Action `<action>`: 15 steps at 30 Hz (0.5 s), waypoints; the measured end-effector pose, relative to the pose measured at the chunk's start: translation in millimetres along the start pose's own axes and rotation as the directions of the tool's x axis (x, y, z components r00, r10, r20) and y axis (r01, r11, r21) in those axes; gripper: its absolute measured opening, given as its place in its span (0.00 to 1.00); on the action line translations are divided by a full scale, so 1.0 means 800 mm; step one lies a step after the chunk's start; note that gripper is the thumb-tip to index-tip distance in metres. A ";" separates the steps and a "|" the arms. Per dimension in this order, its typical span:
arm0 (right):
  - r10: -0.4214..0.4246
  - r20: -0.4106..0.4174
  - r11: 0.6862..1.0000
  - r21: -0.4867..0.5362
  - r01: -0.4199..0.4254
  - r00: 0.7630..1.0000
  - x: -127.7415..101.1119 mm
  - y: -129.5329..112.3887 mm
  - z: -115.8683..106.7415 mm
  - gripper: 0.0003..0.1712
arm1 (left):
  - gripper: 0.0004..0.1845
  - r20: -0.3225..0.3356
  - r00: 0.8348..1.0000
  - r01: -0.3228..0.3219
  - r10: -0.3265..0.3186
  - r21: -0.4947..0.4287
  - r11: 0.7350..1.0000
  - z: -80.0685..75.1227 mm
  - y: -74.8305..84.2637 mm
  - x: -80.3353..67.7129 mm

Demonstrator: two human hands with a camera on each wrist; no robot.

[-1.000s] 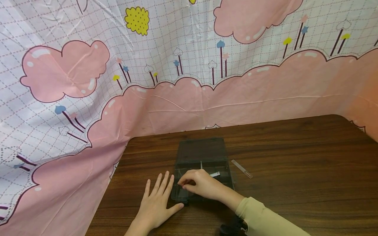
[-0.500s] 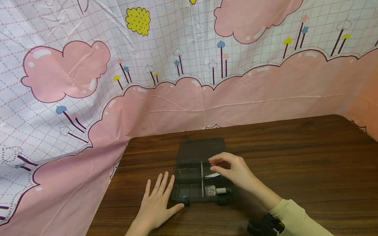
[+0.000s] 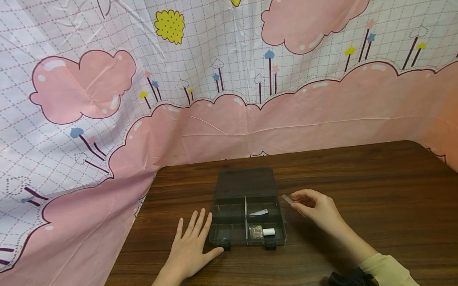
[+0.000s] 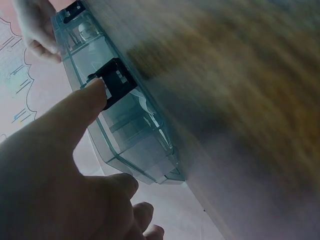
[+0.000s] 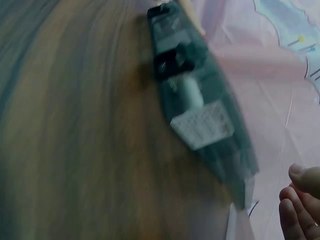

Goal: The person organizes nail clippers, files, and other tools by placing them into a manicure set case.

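Note:
In the head view, a dark translucent compartment box point(image 3: 229, 242) stands on the table with its lid point(image 3: 245, 182) tipped back. Nail clippers point(image 3: 258, 213) lie in its back right compartment. The front right one holds a nail polish bottle point(image 3: 256, 231) with a white cap. My left hand point(image 3: 189, 247) lies spread at the box's left side, its thumb at a black front latch point(image 4: 117, 82) in the left wrist view. To the right of the box, my right hand point(image 3: 318, 206) hovers by a narrow translucent strip point(image 3: 287, 199), thumb and fingers bent but apart and partly covering it.
The box and strip sit on a dark wood-grain table point(image 3: 375, 190). Behind it and along the left hangs a pink and white patterned cloth point(image 3: 214, 127). A black device point(image 3: 352, 278) is strapped at the right wrist, beside a light sleeve point(image 3: 388, 268).
My right hand has left the box's front left compartment, passed over the right compartments and reached the strip. The nail polish bottle has come into sight. My left hand has stayed in place.

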State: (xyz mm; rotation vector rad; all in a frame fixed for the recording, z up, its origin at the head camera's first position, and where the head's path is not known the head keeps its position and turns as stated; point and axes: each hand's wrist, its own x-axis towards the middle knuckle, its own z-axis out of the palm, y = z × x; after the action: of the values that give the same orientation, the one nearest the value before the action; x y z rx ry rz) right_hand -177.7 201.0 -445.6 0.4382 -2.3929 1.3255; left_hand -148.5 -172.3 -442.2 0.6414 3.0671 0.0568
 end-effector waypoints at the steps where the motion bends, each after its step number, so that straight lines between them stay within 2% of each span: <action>1: 0.005 -0.001 1.000 -0.018 -0.005 1.000 -0.002 0.004 -0.002 0.14 | 0.51 -0.001 1.000 -0.001 0.001 0.001 1.000 0.000 0.000 0.000; 6: 0.080 0.028 0.993 -0.094 -0.077 0.996 -0.010 0.024 -0.007 0.15 | 0.51 -0.002 1.000 -0.001 0.001 0.014 1.000 0.001 0.000 0.000; 9: 0.133 0.054 0.987 -0.100 -0.127 0.990 -0.012 0.031 -0.009 0.15 | 0.51 -0.001 1.000 0.001 -0.001 0.020 1.000 0.002 0.000 0.000; 15: 0.177 0.078 0.979 -0.120 -0.167 0.981 -0.012 0.040 -0.009 0.16 | 0.51 -0.005 1.000 -0.001 0.001 0.022 1.000 0.003 -0.001 0.001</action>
State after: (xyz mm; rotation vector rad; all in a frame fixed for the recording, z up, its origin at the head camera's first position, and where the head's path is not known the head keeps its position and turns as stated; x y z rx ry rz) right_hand -182.1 223.9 -470.0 0.2676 -2.6150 1.2567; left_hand -149.2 -172.5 -444.6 0.6443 3.0762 0.0241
